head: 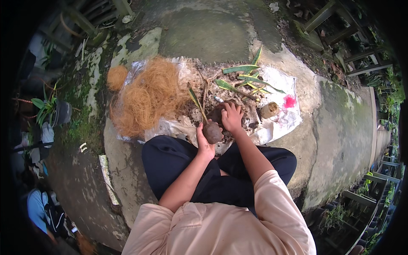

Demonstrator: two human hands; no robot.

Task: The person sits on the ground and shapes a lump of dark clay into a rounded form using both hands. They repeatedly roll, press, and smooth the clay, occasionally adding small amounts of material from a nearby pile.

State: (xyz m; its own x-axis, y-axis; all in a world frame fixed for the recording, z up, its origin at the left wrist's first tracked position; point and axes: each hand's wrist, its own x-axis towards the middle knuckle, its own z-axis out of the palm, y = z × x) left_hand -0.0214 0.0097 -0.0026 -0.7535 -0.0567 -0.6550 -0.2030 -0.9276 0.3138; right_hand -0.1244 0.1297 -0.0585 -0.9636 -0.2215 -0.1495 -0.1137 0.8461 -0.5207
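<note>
My left hand [204, 140] is closed around a ball of dark wet soil [213, 132], from which a yellow-edged snake plant leaf [198, 103] sticks up. Just to the right, my right hand [232, 118] presses its spread fingers on a mound of dark soil [217, 113]; whether it grips any soil cannot be told. A small white tube-like item [218, 99] lies behind the mound. Cut snake plant leaves [240, 68] lie at the back right of the white sack sheet [283, 127]. A brown cylindrical block [269, 110] and pink string [289, 101] are right of my right hand.
A big heap of coconut fibre [146, 95] covers the sheet's left part, with a smaller fibre ball [117, 77] beside it. Thin forked twigs [205, 89] lie mid-sheet. On the left are a potted plant [62, 111], a pale split length [108, 178] on the concrete, and another person [40, 207].
</note>
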